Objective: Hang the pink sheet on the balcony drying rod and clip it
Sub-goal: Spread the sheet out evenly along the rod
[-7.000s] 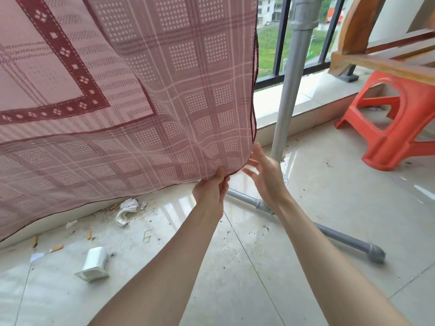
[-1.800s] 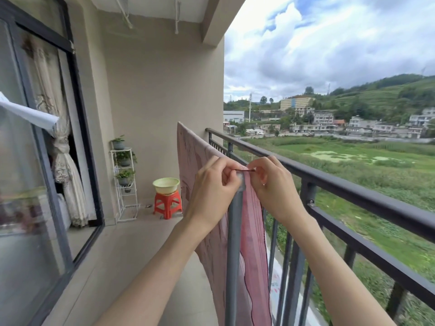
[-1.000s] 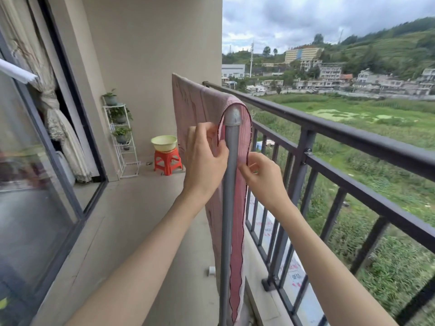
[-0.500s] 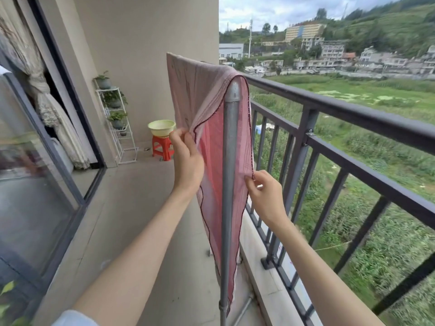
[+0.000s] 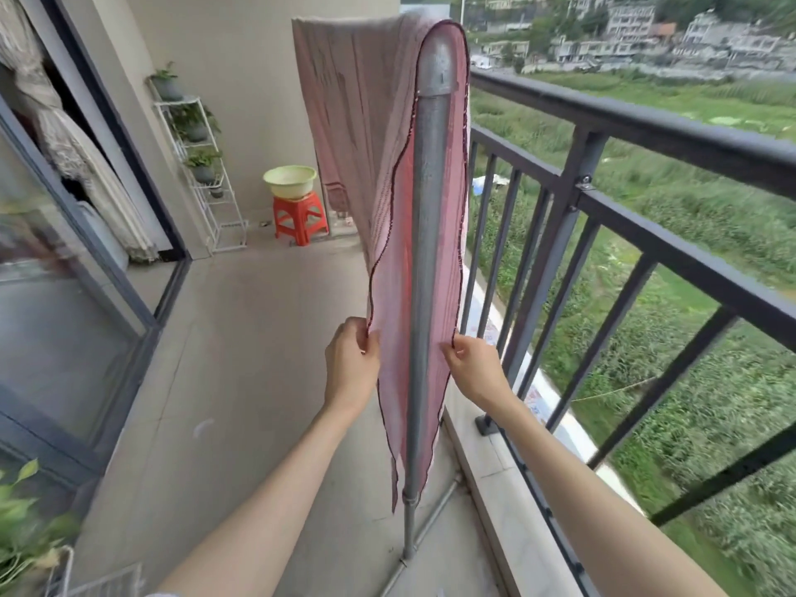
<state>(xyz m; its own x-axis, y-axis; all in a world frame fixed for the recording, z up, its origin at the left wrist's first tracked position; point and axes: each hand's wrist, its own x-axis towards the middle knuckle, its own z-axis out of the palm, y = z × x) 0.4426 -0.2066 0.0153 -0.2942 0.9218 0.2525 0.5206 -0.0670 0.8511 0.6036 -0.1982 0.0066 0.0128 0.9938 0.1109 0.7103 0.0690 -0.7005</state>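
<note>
On the balcony, pink sheet [image 5: 379, 135] hangs draped over the drying rod [image 5: 435, 75], both halves down beside the upright. Since a second ago both hands have slid from near the top to low on the hems. Left hand [image 5: 351, 359] and right hand [image 5: 474, 364] each pinch an edge, pulling it straight. No clip visible; clipping remains.

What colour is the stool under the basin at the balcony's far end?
Orange-red; the stool shows in the head view, carrying a pale yellow-green basin.
</note>
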